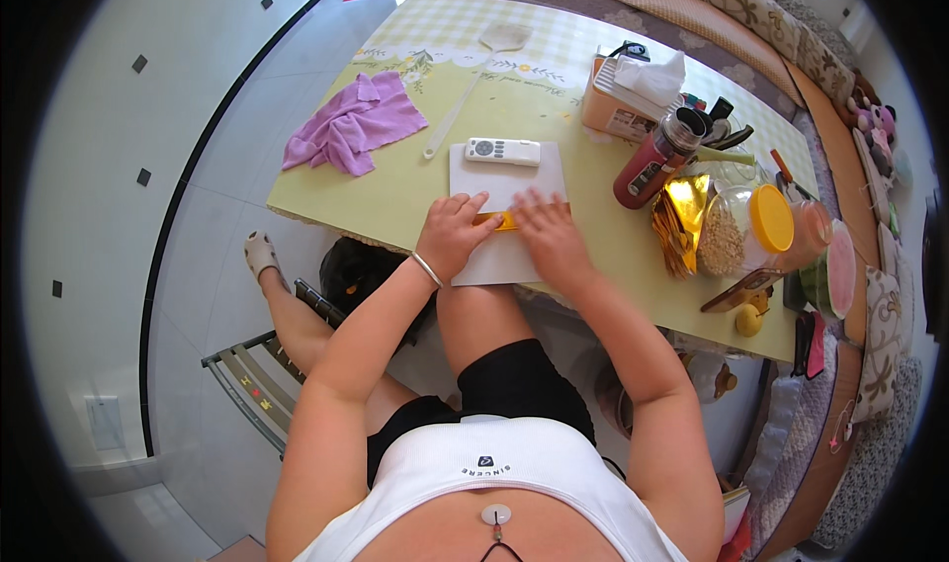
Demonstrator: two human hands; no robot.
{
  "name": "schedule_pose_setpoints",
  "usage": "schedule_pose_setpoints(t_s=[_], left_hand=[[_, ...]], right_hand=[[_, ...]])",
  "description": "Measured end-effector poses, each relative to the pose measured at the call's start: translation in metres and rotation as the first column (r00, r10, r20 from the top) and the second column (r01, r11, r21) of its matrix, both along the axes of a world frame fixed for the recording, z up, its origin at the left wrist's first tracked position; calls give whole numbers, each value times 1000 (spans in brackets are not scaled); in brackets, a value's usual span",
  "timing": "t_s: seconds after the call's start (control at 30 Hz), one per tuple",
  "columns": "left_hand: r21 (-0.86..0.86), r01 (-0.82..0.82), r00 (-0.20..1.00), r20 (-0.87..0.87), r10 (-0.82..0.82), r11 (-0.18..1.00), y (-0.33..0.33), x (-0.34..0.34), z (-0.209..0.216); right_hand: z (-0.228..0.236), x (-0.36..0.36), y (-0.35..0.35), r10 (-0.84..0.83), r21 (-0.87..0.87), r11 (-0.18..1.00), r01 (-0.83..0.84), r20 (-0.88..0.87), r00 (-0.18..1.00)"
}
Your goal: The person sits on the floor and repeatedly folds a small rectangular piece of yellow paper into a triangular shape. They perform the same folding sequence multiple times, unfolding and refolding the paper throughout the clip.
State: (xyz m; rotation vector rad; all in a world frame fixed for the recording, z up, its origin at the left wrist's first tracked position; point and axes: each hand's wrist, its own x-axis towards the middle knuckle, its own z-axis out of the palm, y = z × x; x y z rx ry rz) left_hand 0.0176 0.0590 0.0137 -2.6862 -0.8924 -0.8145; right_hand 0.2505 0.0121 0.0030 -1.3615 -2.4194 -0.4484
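Note:
On the white sheet [494, 261] at the table's near edge lies a narrow folded strip of gold foil paper [506, 222]. My left hand [453, 232], a bracelet on its wrist, has bent fingers over the strip's left end, the thumb pressing along it. The fingers of my right hand [549, 228] lie flat and apart over the right end, slightly blurred. Both hands cover part of the strip. A white remote control [502, 152] rests across the sheet's far part, beyond my hands.
A purple cloth [361, 122] and a clear fly swatter [453, 117] lie left. To the right stand a tissue box [618, 102], a dark red bottle [652, 167], gold foil sheets [680, 221], a yellow-lidded jar [736, 231], a propped phone [739, 292] and a yellow fruit [751, 320].

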Motion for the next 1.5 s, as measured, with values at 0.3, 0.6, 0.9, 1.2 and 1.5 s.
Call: schedule_pose_setpoints(t_s=[0.3, 0.6, 0.9, 1.2, 1.5], left_hand=[[-133, -138, 951, -295, 93, 981, -12, -48, -5], [-197, -159, 953, -286, 99, 967, -10, 8, 41], [-121, -122, 947, -311, 79, 985, 9, 83, 9], [-271, -250, 946, -272, 175, 930, 20, 79, 26], [-478, 125, 962, 272, 11, 869, 12, 3, 124]], right_hand=[[-14, 32, -24, -76, -296, 955, 20, -180, 981], [26, 17, 6, 27, -229, 973, 11, 163, 986], [17, 31, 29, -47, -264, 964, 12, -127, 991], [17, 35, 26, -154, -279, 959, -46, -654, 741], [1, 57, 35, -87, -232, 940, -250, -872, 483]])
